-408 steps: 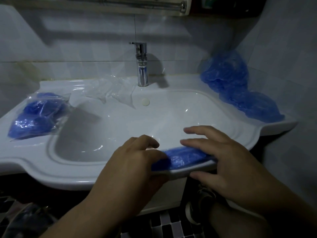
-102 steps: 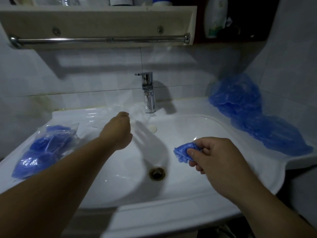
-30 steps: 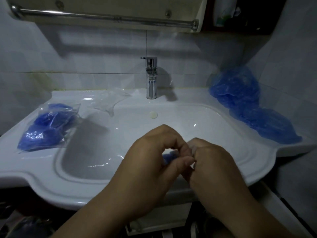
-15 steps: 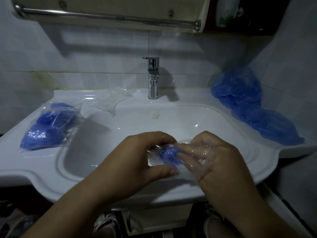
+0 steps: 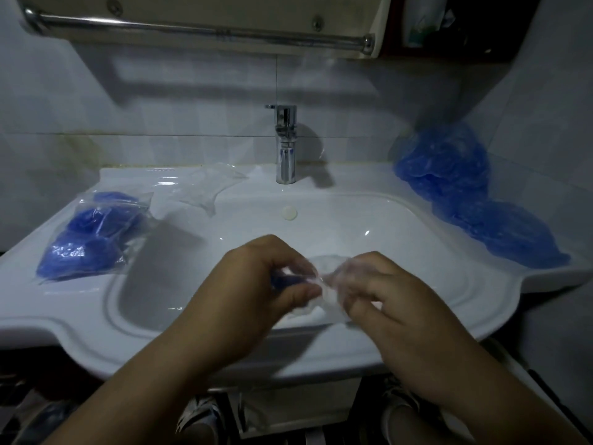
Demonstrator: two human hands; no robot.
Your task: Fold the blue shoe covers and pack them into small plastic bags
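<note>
1. There is a single view, from a camera worn on the person's head, looking forward and down over a white sink (image 5: pixel 500 293).
2. It squarely faces the tiled wall (image 5: pixel 160 101), with the tap (image 5: pixel 285 146) near the centre and a towel rail (image 5: pixel 199 27) along the top edge.
3. It sits close: both forearms enter from the bottom, and the left hand (image 5: pixel 256 293) and right hand (image 5: pixel 385 300) fill the lower middle.
4. The wide lens bows the sink's front rim.

Dim, bluish picture. Light falls from above on the viewer's side: the rail (image 5: pixel 199 27) throws a band of shadow on the wall, the tap (image 5: pixel 285 146) a shadow to its right. Small glints dot the sink (image 5: pixel 481 300). The left hand (image 5: pixel 253 293), right hand (image 5: pixel 388 303) and the bag (image 5: pixel 324 268) between them are motion-smeared. Edges bow; lower corners go black.
</note>
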